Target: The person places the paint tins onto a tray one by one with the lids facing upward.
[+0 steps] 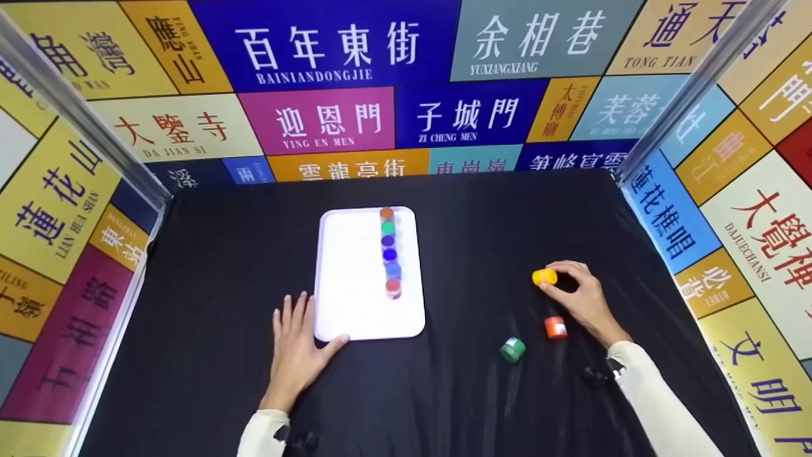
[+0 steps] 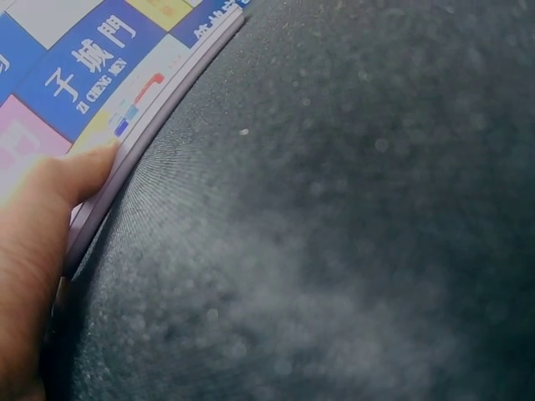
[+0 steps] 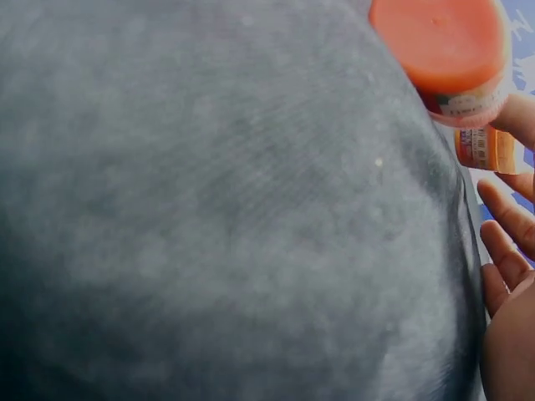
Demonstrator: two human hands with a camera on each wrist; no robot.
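Right hand pinches yellow jar lying on its side on the black-clothed counter, fingers curled round it. Orange jar stands just beside that wrist; green jar lies tipped over, near it to the left. Left hand rests flat on the cloth, fingers straight, thumb touching the near left corner of the white tray. Tray holds a row of six jars along its right side, red-lidded one nearest.
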